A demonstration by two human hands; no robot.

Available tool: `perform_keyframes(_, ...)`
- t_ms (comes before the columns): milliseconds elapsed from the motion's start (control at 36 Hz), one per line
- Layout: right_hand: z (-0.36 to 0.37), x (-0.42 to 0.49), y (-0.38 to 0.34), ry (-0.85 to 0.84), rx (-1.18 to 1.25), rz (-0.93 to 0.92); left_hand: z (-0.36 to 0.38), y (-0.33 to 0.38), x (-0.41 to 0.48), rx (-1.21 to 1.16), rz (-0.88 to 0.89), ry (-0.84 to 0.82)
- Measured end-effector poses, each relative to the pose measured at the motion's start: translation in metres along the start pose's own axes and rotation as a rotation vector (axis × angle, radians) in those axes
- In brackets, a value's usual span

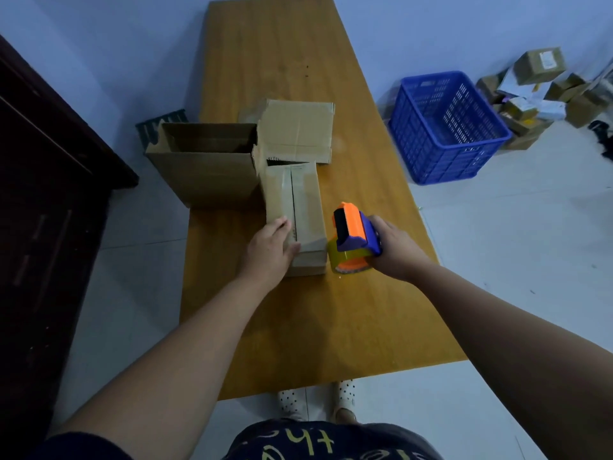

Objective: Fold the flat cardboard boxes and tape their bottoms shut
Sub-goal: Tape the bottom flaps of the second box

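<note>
Left hand [272,247] lay flat, fingers straight, pressing down the flaps of the small box [298,194] mid-table [298,327]. Right hand [393,250] was wrapped round the tape dispenser [353,237] just beside its near corner. Box looked light and easy to dent, so I'd pin it by the seam.

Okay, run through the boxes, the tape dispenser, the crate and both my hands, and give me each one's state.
Small box: flaps folded shut, seam facing up.
Large box: set up, top open.
Rear box: closed face up.
Tape dispenser: held, roll at small box's near corner.
Left hand: pressing flat on small box.
Right hand: grips tape dispenser.
Blue crate: upright on floor.
</note>
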State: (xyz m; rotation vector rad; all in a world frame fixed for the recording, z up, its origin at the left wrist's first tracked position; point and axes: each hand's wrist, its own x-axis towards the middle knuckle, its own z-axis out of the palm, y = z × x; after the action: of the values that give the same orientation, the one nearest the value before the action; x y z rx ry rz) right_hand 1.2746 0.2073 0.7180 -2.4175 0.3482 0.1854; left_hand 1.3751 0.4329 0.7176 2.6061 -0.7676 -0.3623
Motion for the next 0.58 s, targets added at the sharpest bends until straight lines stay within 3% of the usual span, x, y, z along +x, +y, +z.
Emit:
perform_keyframes(222, 0.007, -0.019, 0.012, 0.045, -0.023, 0.009, 0.013, 0.009, -0.021, -0.002, 0.034, 0.156)
perform_keyframes(333, 0.009, -0.025, 0.013, 0.049, -0.042, -0.014, 0.014, 0.02, -0.023, 0.173, 0.047, 0.228)
perform_keyframes(417, 0.008, -0.027, 0.013, 0.038, -0.054, -0.031, 0.009, 0.032, -0.015, 0.297, 0.014, 0.183)
perform_keyframes(528, 0.002, -0.027, 0.014, 0.022, -0.067, -0.051, 0.011, 0.046, -0.008, 0.201, 0.152, 0.015)
perform_keyframes(583, 0.0, -0.027, 0.014, 0.016, -0.079, -0.071, 0.014, 0.05, -0.006, 0.106, 0.139, -0.032)
